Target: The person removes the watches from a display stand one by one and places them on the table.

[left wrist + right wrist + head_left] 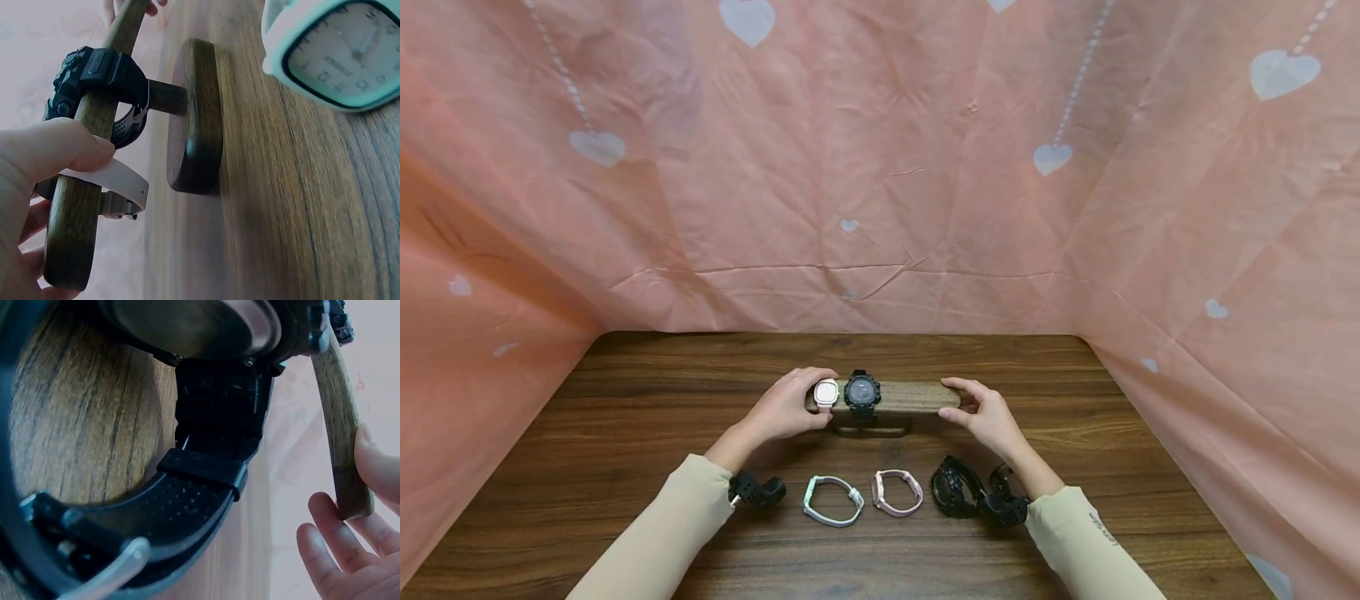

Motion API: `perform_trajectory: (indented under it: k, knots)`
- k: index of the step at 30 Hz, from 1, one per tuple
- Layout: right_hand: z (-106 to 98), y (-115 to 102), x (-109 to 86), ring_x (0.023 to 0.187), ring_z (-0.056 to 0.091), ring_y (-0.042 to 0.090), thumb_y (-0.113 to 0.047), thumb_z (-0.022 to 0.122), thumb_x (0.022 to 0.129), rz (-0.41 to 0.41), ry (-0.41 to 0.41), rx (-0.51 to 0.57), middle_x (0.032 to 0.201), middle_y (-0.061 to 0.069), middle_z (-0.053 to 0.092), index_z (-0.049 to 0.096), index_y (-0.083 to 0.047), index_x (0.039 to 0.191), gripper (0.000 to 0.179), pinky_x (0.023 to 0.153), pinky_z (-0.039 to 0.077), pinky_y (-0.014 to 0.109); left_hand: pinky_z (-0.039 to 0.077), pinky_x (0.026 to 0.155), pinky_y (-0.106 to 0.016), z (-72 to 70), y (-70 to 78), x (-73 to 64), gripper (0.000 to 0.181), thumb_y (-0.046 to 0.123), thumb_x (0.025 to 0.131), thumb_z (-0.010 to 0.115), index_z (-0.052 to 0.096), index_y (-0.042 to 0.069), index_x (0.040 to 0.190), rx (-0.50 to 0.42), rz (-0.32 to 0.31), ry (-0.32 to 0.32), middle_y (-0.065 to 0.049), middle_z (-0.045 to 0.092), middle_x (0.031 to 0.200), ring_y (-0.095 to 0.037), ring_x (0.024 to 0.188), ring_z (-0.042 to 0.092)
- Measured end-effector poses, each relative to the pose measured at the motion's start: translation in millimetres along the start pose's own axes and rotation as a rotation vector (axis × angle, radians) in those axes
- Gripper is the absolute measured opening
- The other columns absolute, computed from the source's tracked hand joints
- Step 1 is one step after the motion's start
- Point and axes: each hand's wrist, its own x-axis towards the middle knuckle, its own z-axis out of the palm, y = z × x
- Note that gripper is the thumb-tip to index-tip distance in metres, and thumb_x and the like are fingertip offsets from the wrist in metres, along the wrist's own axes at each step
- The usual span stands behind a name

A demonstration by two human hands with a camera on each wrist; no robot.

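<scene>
A wooden watch stand (917, 398) has a horizontal bar on a short post and a rounded base (200, 125). Around the bar's left end sits a pale pink watch (826, 392), its buckle hanging below the bar in the left wrist view. My left hand (784, 408) pinches this watch and the bar, thumb on the strap (122, 178) and fingers behind. Just right of it, a chunky black watch (862, 391) is strapped round the bar. My right hand (988, 412) holds the bar's right end between thumb and fingers, seen also in the right wrist view.
In front of the stand, a mint-and-white watch (833, 501), a pink watch (897, 492) and a black watch (952, 487) rest on the wooden table (647, 400). The black one lies close to my right wrist's camera (1004, 509). A pink heart-patterned curtain (880, 183) surrounds the table.
</scene>
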Motion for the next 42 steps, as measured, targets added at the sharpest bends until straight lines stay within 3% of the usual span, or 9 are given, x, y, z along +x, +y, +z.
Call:
perform_trajectory:
  k: [8, 17, 27, 33, 36, 42]
  knots:
    - [0, -1, -0.6, 0.079, 0.059, 0.032, 0.003, 0.072, 0.077, 0.002, -0.005, 0.017, 0.102, 0.024, 0.06, 0.057, 0.008, 0.119, 0.045, 0.064, 0.05, 0.022, 0.046, 0.087, -0.039, -5.0, -7.4, -6.7, 0.055, 0.015, 0.068, 0.075, 0.058, 0.008, 0.12, -0.034, 0.001, 0.002, -0.005, 0.06, 0.113, -0.022, 0.103, 0.054]
    - [0, 0, -0.9, 0.079, 0.059, 0.03, 0.004, 0.072, 0.076, -0.019, 0.002, 0.009, 0.101, 0.024, 0.06, 0.058, 0.008, 0.118, 0.044, 0.068, 0.052, 0.035, 0.047, 0.086, -0.039, -7.5, -12.3, -10.9, 0.057, 0.014, 0.07, 0.076, 0.056, 0.006, 0.122, -0.071, 0.006, -0.012, -0.006, 0.059, 0.115, -0.02, 0.102, 0.055]
    - [0, 0, -1.4, 0.078, 0.058, 0.03, 0.004, 0.072, 0.076, -0.019, 0.006, 0.011, 0.101, 0.024, 0.06, 0.058, 0.008, 0.118, 0.044, 0.066, 0.052, 0.034, 0.049, 0.08, -0.037, -9.5, -14.1, -15.4, 0.057, 0.01, 0.07, 0.076, 0.055, 0.007, 0.124, -0.095, -0.003, 0.003, -0.005, 0.058, 0.115, -0.017, 0.096, 0.056]
    - [0, -1, -0.7, 0.077, 0.058, 0.03, 0.004, 0.072, 0.076, -0.02, 0.007, 0.003, 0.102, 0.024, 0.06, 0.057, 0.008, 0.118, 0.045, 0.066, 0.052, 0.034, 0.049, 0.079, -0.037, -10.8, -16.8, -16.0, 0.056, 0.01, 0.07, 0.078, 0.057, 0.008, 0.122, -0.102, 0.024, 0.028, -0.005, 0.059, 0.112, -0.017, 0.094, 0.057]
    - [1, 4, 1.0, 0.076, 0.057, 0.029, 0.003, 0.073, 0.076, -0.031, 0.009, 0.006, 0.1, 0.023, 0.061, 0.058, 0.008, 0.118, 0.045, 0.064, 0.051, 0.034, 0.049, 0.078, -0.036, -10.7, -18.9, -17.0, 0.056, 0.013, 0.068, 0.08, 0.059, 0.009, 0.12, -0.107, 0.026, 0.036, -0.004, 0.06, 0.11, -0.016, 0.094, 0.057]
    - [8, 35, 8.5, 0.075, 0.058, 0.019, -0.006, 0.075, 0.076, -0.031, 0.011, -0.004, 0.103, 0.017, 0.062, 0.06, 0.0, 0.119, 0.046, 0.065, 0.052, 0.031, 0.049, 0.078, -0.034, -8.7, -23.6, -19.4, 0.056, 0.014, 0.068, 0.08, 0.058, 0.012, 0.119, -0.124, 0.024, 0.036, -0.002, 0.06, 0.109, -0.015, 0.093, 0.056]
